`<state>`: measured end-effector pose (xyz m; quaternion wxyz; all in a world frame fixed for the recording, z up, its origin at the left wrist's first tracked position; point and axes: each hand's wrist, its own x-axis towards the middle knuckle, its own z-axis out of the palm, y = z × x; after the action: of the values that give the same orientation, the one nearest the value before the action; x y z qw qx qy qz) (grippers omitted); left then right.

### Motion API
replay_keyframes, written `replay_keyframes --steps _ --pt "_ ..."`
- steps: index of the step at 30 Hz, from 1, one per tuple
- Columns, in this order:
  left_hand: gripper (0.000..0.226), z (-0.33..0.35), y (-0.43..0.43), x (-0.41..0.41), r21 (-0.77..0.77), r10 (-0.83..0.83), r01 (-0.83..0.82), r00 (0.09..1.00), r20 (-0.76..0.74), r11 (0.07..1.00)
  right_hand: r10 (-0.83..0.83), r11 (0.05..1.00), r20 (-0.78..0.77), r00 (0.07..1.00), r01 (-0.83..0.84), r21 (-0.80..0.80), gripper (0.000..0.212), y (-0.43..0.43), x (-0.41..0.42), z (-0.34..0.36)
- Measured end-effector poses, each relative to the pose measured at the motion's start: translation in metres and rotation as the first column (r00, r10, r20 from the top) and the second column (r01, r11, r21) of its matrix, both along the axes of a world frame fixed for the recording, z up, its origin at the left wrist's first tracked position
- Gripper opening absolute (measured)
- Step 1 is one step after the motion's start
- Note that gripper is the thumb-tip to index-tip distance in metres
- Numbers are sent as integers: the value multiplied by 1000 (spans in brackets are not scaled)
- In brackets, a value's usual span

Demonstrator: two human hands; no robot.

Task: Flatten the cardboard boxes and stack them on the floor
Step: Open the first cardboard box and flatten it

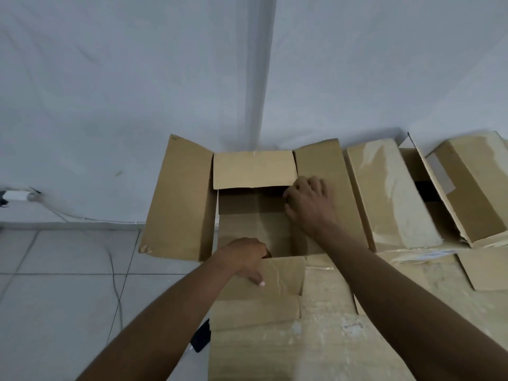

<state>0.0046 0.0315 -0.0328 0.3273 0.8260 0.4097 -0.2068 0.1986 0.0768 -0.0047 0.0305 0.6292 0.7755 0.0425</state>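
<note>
A brown cardboard box (181, 199) stands open against the white wall, its four top flaps spread out. My left hand (244, 257) grips the near flap at its edge, fingers hooked inside the opening and thumb pressed on top. My right hand (310, 202) holds the inner edge of the right flap, fingers curled into the box. The box's inside looks empty. Flattened cardboard (316, 339) lies below my arms in the near foreground.
More boxes (395, 193) sit to the right along the wall, one (472, 188) with an open flap and torn tape. Grey floor tiles (55, 284) spread to the left, crossed by a thin cable (115, 284). A black object (202, 336) lies by the cardboard's left edge.
</note>
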Motion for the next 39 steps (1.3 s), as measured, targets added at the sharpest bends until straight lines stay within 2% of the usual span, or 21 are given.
replay_keyframes --steps 2,4,9,11,13,16,18,19,20,21,22,23,24,25,26,28,30,33,35,39 --pt "54 -4 -1 -2 -3 17 -17 1000 16 1000 40 999 50 998 -38 -36 33 7 -6 0" --pt "53 -6 0 -3 -11 27 -26 999 31 1000 30 998 25 999 -28 -65 41 11 -8 -3" --pt "58 -4 3 -4 -67 -14 16 1000 27 998 -11 995 -199 980 30 93 72 38 -8 8" --pt "61 -1 5 -3 -92 -28 30 999 23 995 -28 994 -243 970 53 96 84 57 -7 17" --pt "64 2 8 -3 -134 -16 19 1000 22 991 -31 999 -214 976 35 15 90 76 -3 18" --pt "73 12 14 -6 -248 -29 27 1000 -3 968 -73 969 -214 974 18 -247 94 95 6 10" --pt "70 22 23 -16 -289 42 -39 999 6 956 -98 938 -189 977 27 -346 95 97 9 8" --pt "63 27 29 -24 -247 136 -118 989 56 962 -112 937 -180 977 44 -346 93 94 11 7" --pt "54 32 37 -34 -140 243 -224 960 139 965 -133 944 -181 975 69 -322 91 89 14 7" --pt "48 36 45 -46 45 323 -340 920 222 939 -159 952 -187 970 101 -288 91 83 19 8" --pt "47 41 53 -58 284 354 -425 896 269 860 -194 956 -195 961 141 -257 92 77 24 8" --pt "51 44 60 -71 523 357 -440 898 257 730 -246 951 -205 947 195 -242 95 71 31 8" --pt "58 46 67 -84 691 368 -413 903 223 594 -311 936 -226 923 256 -242 102 65 38 8" --pt "67 44 73 -97 770 405 -398 892 199 499 -376 916 -254 891 315 -249 109 59 44 8" --pt "78 43 77 -107 791 453 -399 874 174 465 -427 896 -287 858 359 -260 118 55 49 8" --pt "95 36 84 -120 755 542 -416 835 95 507 -497 864 -351 793 416 -284 132 48 54 11" --pt "100 28 90 -121 699 587 -446 808 47 559 -555 831 -415 721 462 -309 140 45 57 17" --pt "97 32 99 -112 618 656 -571 746 116 541 -589 808 -428 686 506 -302 128 42 65 30" --pt "96 38 107 -106 590 693 -629 704 157 506 -572 819 -459 680 499 -282 109 42 68 39" --pt "95 50 127 -91 642 678 -598 717 160 480 -509 860 -503 699 438 -262 62 48 64 50"
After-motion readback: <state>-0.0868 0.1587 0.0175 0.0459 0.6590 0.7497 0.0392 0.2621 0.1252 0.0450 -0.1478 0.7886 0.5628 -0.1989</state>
